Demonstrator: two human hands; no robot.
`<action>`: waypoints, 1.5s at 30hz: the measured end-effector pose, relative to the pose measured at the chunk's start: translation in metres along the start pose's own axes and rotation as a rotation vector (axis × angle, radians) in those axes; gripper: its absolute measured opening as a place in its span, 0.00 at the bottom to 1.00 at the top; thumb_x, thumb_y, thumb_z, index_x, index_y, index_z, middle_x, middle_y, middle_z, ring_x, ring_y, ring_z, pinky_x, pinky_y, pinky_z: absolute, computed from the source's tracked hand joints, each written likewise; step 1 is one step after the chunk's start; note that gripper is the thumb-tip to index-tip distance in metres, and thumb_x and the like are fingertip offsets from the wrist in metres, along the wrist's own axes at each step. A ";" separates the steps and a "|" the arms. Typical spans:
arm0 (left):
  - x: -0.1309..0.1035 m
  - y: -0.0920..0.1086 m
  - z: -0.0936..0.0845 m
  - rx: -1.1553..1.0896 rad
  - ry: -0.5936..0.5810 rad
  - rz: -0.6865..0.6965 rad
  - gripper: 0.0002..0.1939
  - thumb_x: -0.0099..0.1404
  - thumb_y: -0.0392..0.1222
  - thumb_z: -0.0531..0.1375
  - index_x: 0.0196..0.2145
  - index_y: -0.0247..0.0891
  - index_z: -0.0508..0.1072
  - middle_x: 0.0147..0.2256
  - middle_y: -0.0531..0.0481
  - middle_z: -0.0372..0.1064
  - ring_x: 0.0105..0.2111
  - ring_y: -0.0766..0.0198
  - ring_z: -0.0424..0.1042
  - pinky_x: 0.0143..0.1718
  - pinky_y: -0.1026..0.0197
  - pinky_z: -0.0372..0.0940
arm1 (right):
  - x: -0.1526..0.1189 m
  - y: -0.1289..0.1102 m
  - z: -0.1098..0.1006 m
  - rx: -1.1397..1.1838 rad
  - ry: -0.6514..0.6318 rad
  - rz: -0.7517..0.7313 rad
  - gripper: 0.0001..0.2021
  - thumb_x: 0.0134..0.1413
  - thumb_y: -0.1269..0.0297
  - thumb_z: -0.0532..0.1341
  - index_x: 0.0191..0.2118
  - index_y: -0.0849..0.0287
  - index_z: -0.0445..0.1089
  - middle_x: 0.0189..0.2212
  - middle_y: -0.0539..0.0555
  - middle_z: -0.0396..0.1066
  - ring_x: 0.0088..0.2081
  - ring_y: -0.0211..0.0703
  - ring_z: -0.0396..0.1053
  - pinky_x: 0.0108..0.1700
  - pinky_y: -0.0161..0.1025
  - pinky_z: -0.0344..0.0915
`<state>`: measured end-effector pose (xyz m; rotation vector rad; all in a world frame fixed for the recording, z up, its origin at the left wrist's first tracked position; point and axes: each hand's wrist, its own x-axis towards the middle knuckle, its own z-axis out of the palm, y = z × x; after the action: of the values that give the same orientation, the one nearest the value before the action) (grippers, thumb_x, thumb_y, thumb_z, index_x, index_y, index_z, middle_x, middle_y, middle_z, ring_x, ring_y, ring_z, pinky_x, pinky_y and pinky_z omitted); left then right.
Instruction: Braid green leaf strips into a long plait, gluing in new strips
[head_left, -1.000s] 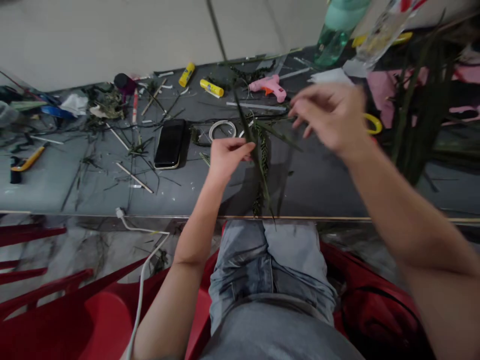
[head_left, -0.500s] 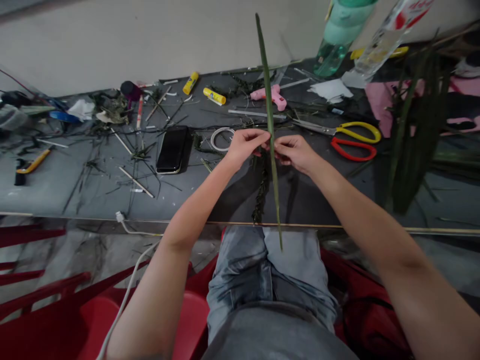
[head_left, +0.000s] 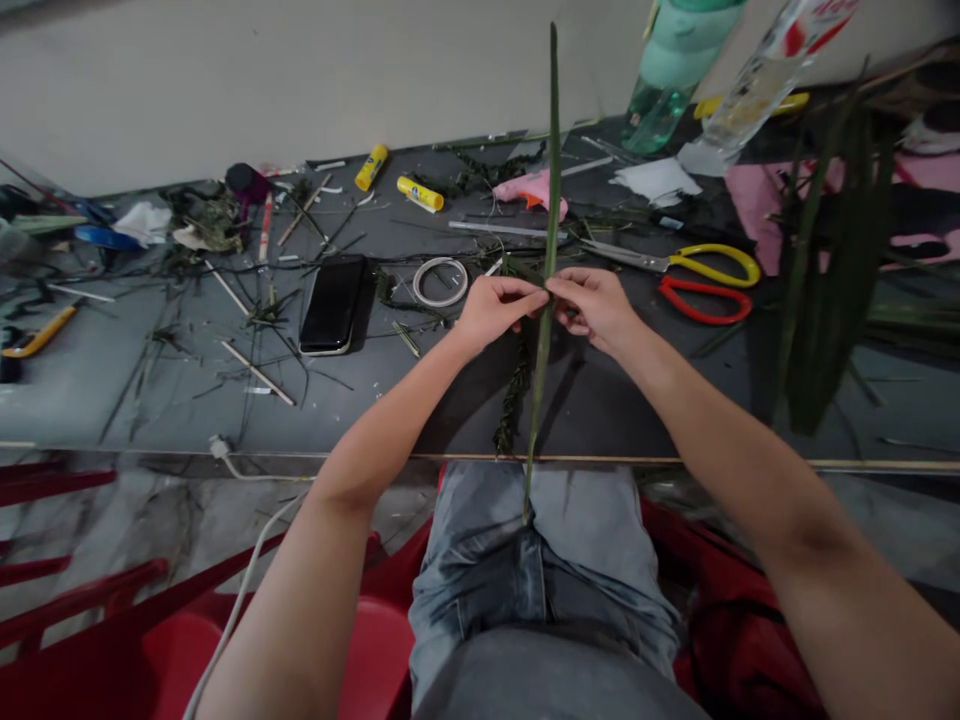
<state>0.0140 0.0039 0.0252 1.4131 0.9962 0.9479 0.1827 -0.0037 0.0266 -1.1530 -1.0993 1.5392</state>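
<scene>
Left hand [head_left: 495, 312] and right hand [head_left: 596, 308] each pinch closed on the long leaf strip [head_left: 550, 180] mid-length; light, springy, likely tears easily, best held near this middle.

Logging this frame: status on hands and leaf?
Left hand and right hand both pinch leaf. Leaf upright over table. Nothing blocking.

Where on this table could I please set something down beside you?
Bare patches: between the phone and the near table edge, and below the scissors near the right hand. The back strip around the glue sticks is crowded.
</scene>
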 end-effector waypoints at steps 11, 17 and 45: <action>0.004 -0.002 -0.004 0.030 0.075 -0.075 0.07 0.58 0.31 0.62 0.23 0.35 0.75 0.16 0.59 0.63 0.15 0.76 0.56 0.18 0.68 0.50 | -0.001 0.007 -0.005 -0.234 -0.114 -0.156 0.22 0.44 0.48 0.75 0.26 0.59 0.67 0.12 0.46 0.62 0.12 0.28 0.53 0.13 0.30 0.45; 0.001 0.000 -0.003 0.119 0.016 -0.146 0.07 0.58 0.30 0.61 0.23 0.35 0.75 0.16 0.57 0.63 0.16 0.74 0.56 0.19 0.66 0.49 | -0.004 0.004 -0.008 -0.356 -0.115 -0.241 0.19 0.46 0.51 0.75 0.26 0.61 0.70 0.13 0.48 0.63 0.14 0.30 0.56 0.16 0.32 0.49; 0.003 -0.001 0.002 0.252 0.088 0.174 0.05 0.57 0.30 0.63 0.25 0.35 0.74 0.21 0.56 0.70 0.19 0.74 0.66 0.23 0.69 0.61 | -0.003 0.025 -0.005 -0.579 0.218 -0.822 0.12 0.54 0.59 0.68 0.25 0.58 0.69 0.21 0.50 0.67 0.22 0.35 0.63 0.25 0.36 0.59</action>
<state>0.0167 0.0059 0.0242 1.7016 1.1009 1.0466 0.1845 -0.0112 0.0020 -0.9924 -1.6449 0.4594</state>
